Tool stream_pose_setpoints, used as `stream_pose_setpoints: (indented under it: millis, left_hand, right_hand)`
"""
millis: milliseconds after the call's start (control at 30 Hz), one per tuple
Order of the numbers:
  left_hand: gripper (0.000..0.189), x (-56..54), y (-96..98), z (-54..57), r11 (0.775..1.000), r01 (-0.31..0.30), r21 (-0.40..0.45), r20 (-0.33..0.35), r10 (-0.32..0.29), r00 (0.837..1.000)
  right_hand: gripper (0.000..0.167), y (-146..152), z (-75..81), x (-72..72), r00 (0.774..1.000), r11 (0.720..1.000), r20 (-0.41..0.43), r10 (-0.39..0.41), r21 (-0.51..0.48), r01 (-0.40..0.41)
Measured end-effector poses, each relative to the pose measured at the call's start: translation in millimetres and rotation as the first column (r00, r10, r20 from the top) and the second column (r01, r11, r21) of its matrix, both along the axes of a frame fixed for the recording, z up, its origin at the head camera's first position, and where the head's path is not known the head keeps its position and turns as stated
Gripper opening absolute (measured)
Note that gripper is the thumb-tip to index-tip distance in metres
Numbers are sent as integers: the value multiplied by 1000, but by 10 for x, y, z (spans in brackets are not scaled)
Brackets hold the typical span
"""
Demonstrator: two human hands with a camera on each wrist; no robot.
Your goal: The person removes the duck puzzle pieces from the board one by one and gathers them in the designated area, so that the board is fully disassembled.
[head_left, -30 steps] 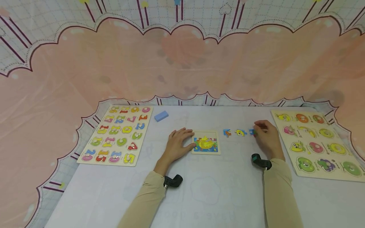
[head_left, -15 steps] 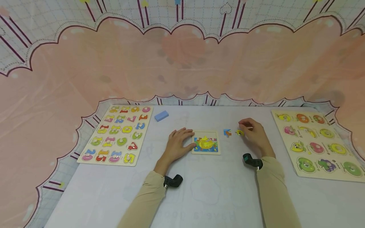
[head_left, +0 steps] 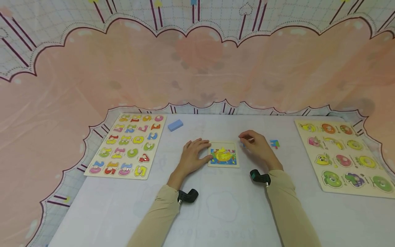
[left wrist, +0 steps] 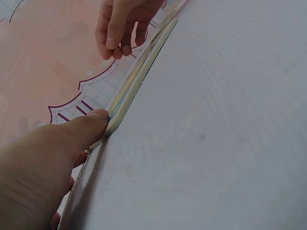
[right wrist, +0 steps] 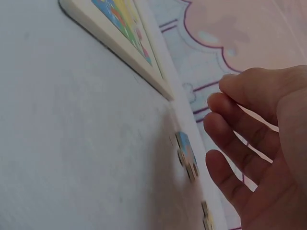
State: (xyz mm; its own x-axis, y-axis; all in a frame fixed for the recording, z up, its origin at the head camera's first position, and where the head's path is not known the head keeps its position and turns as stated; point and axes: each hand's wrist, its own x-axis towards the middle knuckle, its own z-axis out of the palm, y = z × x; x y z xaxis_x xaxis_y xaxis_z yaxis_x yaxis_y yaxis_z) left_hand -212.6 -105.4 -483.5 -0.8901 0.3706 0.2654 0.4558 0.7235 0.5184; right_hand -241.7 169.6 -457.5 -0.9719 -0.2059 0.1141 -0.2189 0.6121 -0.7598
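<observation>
In the head view, my left hand (head_left: 194, 154) rests at the left edge of a small wooden puzzle board (head_left: 223, 166) with a yellow duck picture. The left wrist view shows its thumb (left wrist: 91, 125) touching the board's edge. My right hand (head_left: 259, 147) hovers to the right of the board, thumb near the index finger, with nothing seen between them. Below it in the right wrist view lie a blue puzzle piece (right wrist: 187, 155) and part of another piece (right wrist: 206, 215). A blue and green puzzle piece (head_left: 274, 143) lies right of that hand.
A number board (head_left: 132, 147) lies at the left, and a fruit board (head_left: 345, 154) at the right. A blue block (head_left: 175, 125) sits behind the left hand. A patterned cloth (head_left: 197, 68) stands along the back of the white table (head_left: 228, 212).
My right hand has moved left from the rightmost puzzle piece, past the middle one, to over the leftmost one. The left hand and the puzzle board have stayed in place.
</observation>
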Motion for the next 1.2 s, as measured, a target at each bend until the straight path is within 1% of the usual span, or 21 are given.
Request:
stream_pose_setpoints:
  millis: [133,400,700,967,1200]
  left_hand:
    - [48,1,-1,0,1000,1,1,-7,-1,1000]
    - [49,-7,7,-13,1000,-10,-19,-2,10,1000]
    - [60,1,7,8,1000,-8,-27,-8,8,1000]
    - [61,-5,2,-5,1000,-4,-27,-13,3,1000]
    - [61,-5,4,-2,1000,-5,-24,-8,5,1000]
  right_hand:
    - [19,-104,18,26,1000,1000,8,24,6,-24]
    - [19,-282,40,68,993,993,19,115,18,-116]
    - [17,-463,40,112,973,971,22,231,52,-231]
    - [17,-550,2,138,970,965,5,242,105,-241]
    - [23,-618,-11,152,966,957,-4,260,138,-257]
